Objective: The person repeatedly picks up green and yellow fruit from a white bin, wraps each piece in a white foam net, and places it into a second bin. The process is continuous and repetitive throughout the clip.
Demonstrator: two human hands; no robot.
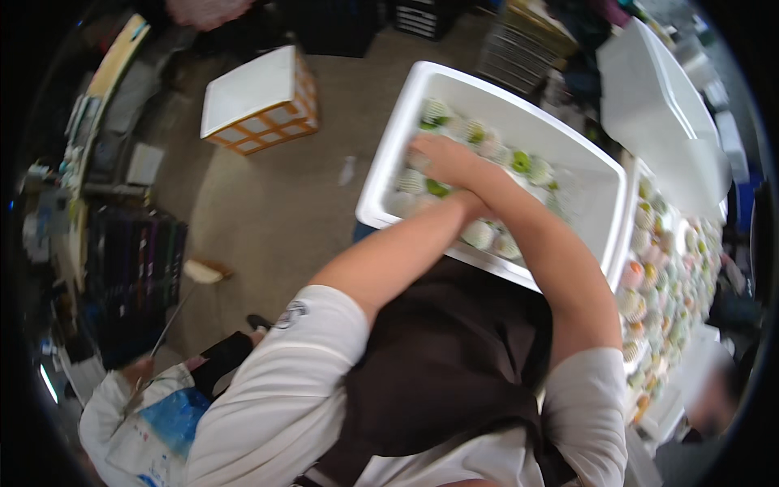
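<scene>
A white foam box (487, 79) stands in front of me, with several round fruits (479, 234) in white foam nets and green leaves inside it. My forearms cross over its near side, the right above the left. Toward the box's left end, my right hand (445, 159) reaches in with its fingers bent down around a netted fruit; the fingertips are partly hidden. My left hand (474, 204) is under the right forearm, low among the fruits, and its fingers are hidden.
On the right, a table holds many netted fruits (641, 308), with a white foam lid (649, 89) beyond. An orange-and-white box (251, 97) sits on the floor (276, 195) at the far left. Another person (154, 414) holding a long-handled tool is at the lower left. Dark stacked crates (134, 260) line the left.
</scene>
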